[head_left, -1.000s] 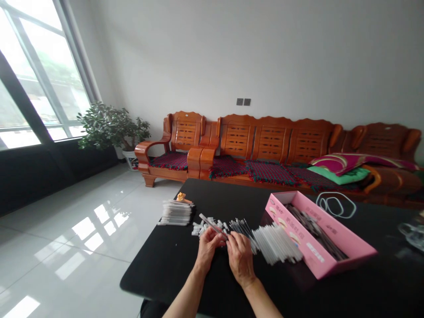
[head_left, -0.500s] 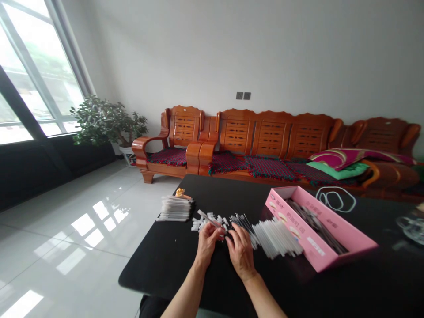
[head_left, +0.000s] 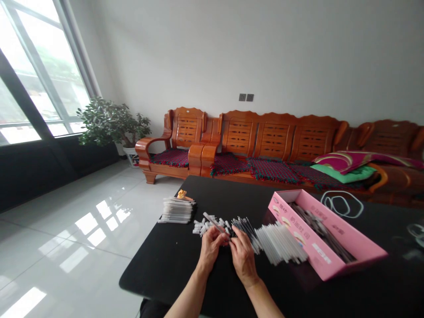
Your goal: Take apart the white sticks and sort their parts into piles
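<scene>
Both my hands meet over a black table (head_left: pixel 172 265). My left hand (head_left: pixel 211 245) is closed around a thin clear pen barrel (head_left: pixel 214 223) that sticks out up and to the left. My right hand (head_left: pixel 243 255) is pinched at the same pen's near end. Just behind the hands lie small white pen caps (head_left: pixel 203 225), a fan of dark refills (head_left: pixel 245 225) and a heap of clear barrels (head_left: pixel 281 243). A neat stack of assembled pens (head_left: pixel 177 210) sits to the left near the table's edge.
A long pink box (head_left: pixel 326 258) with dark refills inside lies to the right. White rubber bands (head_left: pixel 341 204) lie behind it. A wooden sofa set (head_left: pixel 274 141), a potted plant (head_left: pixel 111 126) and a large window stand beyond, over glossy floor tiles.
My hands stay together on the pen with only small finger movement. The view has shifted slightly as my head moved.
</scene>
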Demonstrator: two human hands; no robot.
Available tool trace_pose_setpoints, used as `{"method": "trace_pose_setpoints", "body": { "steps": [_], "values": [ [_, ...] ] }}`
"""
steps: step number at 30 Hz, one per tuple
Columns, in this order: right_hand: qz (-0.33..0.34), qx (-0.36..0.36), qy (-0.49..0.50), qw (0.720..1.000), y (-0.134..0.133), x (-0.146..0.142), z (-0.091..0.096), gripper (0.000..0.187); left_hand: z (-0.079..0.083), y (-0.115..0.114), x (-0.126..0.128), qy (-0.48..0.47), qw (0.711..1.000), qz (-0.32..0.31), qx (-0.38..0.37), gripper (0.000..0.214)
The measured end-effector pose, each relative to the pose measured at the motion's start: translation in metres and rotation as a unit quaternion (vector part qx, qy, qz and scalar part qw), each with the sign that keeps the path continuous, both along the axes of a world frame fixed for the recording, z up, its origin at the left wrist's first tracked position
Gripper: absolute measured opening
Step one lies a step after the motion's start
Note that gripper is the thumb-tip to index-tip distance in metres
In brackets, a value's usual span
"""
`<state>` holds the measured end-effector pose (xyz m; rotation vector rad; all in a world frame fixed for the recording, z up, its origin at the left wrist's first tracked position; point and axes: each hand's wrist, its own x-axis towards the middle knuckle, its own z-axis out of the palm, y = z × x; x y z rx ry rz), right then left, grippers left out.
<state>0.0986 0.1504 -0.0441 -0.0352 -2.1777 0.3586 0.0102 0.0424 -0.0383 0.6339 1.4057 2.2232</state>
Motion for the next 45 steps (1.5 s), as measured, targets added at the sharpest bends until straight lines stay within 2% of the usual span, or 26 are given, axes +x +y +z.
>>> {"method": "trace_pose_setpoints", "body": {
  "steps": [5, 11, 17, 23, 28, 34, 39, 45],
  "values": [
    [-0.013, -0.017, 0.002, 1.000, -0.0015, 0.0008, 0.0045, 0.013, 0.0012, -0.0006, -0.0013, -0.006, 1.000, 0.021, -0.009, 0.030],
    [-0.008, 0.011, -0.025, 1.000, -0.0007, 0.0007, 0.0019, 0.018, 0.0002, 0.0004, -0.0015, 0.002, 1.000, 0.021, -0.003, 0.029],
    [-0.021, -0.033, -0.002, 0.999, -0.0016, 0.0004, 0.0038, 0.010, -0.0034, 0.0003, -0.0016, 0.014, 1.000, 0.021, -0.006, 0.027],
    [-0.016, 0.013, -0.017, 1.000, -0.0005, 0.0002, 0.0029, 0.016, -0.0029, 0.0009, -0.0009, 0.013, 1.000, 0.014, -0.003, 0.026],
    [-0.008, -0.010, 0.006, 1.000, -0.0002, 0.0009, 0.0008, 0.015, -0.0018, 0.0015, 0.0004, 0.007, 1.000, 0.008, -0.003, 0.027],
    [-0.019, -0.027, -0.024, 0.999, 0.0004, -0.0002, -0.0006, 0.012, -0.0050, 0.0016, -0.0004, 0.009, 1.000, 0.017, 0.006, 0.026],
    [-0.003, 0.002, -0.036, 0.999, 0.0013, -0.0007, -0.0023, 0.018, -0.0069, 0.0022, -0.0007, 0.015, 1.000, 0.016, 0.004, 0.024],
    [0.018, -0.032, -0.013, 0.999, -0.0004, 0.0003, 0.0004, 0.015, -0.0082, 0.0025, -0.0014, 0.008, 1.000, 0.011, 0.004, 0.025]
  ]
}}
